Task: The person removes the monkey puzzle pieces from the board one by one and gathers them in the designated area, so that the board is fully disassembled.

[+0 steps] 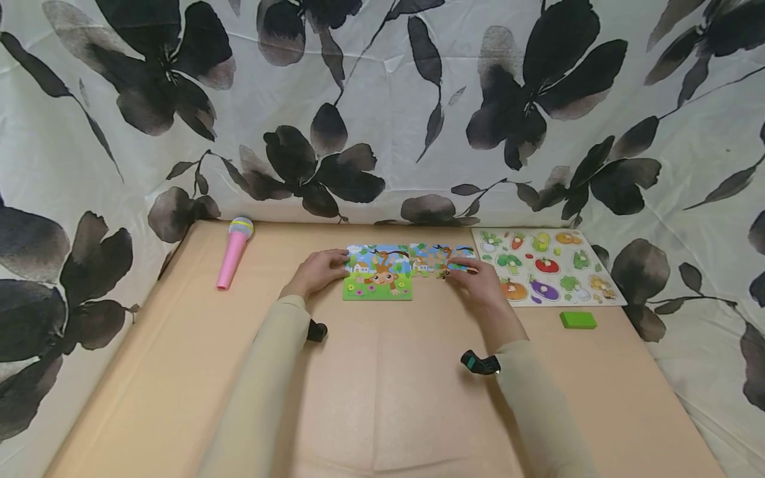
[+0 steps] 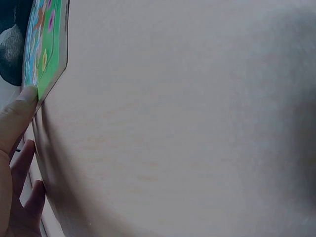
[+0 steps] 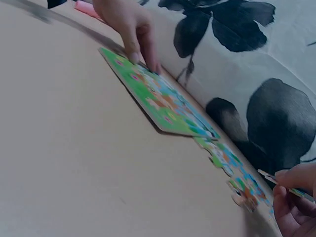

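While the left hand [image 1: 319, 271] rests at the left edge of the monkey picture board [image 1: 378, 287] in the centre of the frame, its fingers are loosely extended and its thumb lies on the board's corner, touching without wrapping round it. Over to the right of centre, the right hand [image 1: 483, 285] has thumb and finger closed in a pinch on a thin puzzle piece [image 3: 268, 176], just above a strip of matching pieces [image 1: 423, 261] running from the board's right side! Which picture that pinched piece carries, you cannot tell from here. Upper left of the table [image 1: 430, 411], there's a pink toy microphone [image 1: 233, 255] lying at a slant; on the right, a vegetable picture board [image 1: 546, 267], with a green block [image 1: 578, 320] just below it. Behind it all, floral cloth [image 1: 382, 86] fills the top.
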The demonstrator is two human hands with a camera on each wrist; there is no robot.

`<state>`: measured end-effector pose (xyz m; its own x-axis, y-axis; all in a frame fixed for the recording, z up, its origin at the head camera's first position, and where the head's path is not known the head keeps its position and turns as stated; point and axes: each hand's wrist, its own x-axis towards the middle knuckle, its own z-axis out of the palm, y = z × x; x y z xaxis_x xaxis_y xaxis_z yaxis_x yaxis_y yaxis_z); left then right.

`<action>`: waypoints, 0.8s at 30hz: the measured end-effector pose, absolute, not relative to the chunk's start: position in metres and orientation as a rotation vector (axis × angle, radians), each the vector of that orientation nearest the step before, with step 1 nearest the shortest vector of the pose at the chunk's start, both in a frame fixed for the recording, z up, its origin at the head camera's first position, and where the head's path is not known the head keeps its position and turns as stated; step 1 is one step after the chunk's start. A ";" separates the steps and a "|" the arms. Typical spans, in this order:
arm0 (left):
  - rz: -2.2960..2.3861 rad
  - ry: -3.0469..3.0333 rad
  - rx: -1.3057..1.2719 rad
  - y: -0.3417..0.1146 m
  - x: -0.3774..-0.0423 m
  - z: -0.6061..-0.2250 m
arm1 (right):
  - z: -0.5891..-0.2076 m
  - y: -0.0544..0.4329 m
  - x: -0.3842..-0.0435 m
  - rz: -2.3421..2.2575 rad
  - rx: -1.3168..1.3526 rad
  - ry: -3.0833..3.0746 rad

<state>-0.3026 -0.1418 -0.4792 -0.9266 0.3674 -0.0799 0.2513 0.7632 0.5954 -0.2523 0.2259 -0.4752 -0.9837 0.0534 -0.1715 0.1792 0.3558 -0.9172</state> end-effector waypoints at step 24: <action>0.860 2.763 0.474 -0.141 -0.304 -0.479 | -0.481 0.257 -0.261 -1.312 0.255 2.813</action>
<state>-0.3042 -0.1414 -0.4788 -0.9265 0.3623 -0.1014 0.2408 0.7781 0.5802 -0.2612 0.2566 -0.4814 -0.9862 0.1366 -0.0936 0.1595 0.6316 -0.7587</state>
